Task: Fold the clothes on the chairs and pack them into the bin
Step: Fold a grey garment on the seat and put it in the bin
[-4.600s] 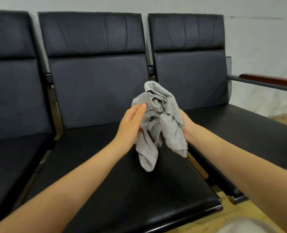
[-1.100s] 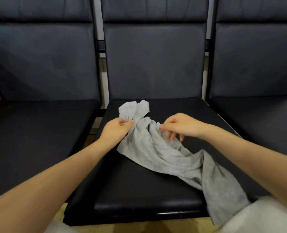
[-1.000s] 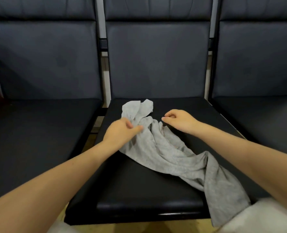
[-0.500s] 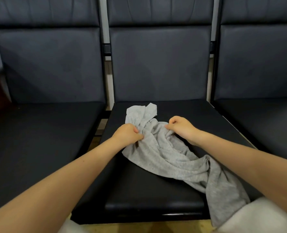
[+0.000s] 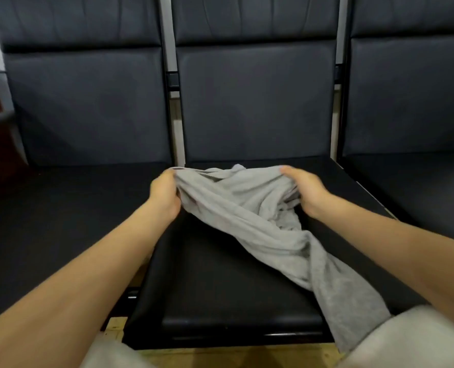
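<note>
Head view: left hand (image 5: pixel 164 193) and right hand (image 5: pixel 304 189) gripping bunched edge of grey garment (image 5: pixel 249 216), raised above middle chair seat (image 5: pixel 220 293). Tail trailing over front edge. Risk: twisted fabric spoiling fold; tail sliding floorward.

A single head-worn wide-angle camera looks forward and down from the person's position, directly facing the middle chair (image 5: pixel 236 274) in a row of three. The view is close: both forearms enter from the bottom edge, and the backrests fill the upper frame.
</note>
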`<action>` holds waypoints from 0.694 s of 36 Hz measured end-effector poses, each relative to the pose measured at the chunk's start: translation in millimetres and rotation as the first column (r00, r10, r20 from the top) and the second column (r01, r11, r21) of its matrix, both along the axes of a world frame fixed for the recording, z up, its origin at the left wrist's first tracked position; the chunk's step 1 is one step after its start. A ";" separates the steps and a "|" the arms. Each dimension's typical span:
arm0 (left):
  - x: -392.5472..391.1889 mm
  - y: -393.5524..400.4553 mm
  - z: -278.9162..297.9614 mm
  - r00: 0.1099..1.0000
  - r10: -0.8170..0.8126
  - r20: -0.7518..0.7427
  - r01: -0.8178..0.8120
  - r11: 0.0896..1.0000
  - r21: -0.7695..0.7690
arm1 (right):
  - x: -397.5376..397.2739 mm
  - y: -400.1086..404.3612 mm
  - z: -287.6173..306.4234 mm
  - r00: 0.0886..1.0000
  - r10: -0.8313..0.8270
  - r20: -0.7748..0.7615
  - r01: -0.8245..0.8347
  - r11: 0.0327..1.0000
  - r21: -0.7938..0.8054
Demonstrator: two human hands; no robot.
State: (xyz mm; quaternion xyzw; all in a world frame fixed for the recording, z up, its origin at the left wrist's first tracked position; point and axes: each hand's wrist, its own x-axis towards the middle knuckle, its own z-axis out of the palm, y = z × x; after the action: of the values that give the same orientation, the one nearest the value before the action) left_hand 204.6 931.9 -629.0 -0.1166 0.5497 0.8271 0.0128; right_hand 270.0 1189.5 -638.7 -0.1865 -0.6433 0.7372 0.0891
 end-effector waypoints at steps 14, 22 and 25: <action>14.0 -3.4 -20.6 0.910 -0.378 0.172 0.207 0.053 -0.977 | 33.4 36.9 11.6 0.963 0.201 0.178 -0.265 0.591 0.762; 7.6 22.4 -18.2 0.921 -0.388 -0.025 0.070 0.229 -0.971 | 17.2 40.5 10.7 0.985 0.049 0.166 -0.164 0.578 0.800; 3.6 47.6 -16.6 0.900 -0.420 -0.114 -0.006 0.250 -0.968 | -6.5 35.3 -0.7 0.993 -0.031 0.116 -0.071 0.629 0.774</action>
State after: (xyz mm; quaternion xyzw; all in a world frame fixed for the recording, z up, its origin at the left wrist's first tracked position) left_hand 208.2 979.5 -645.6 0.1238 0.9355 0.3276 -0.0466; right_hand 263.5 1224.8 -639.4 -0.1660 -0.9040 0.3771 0.1145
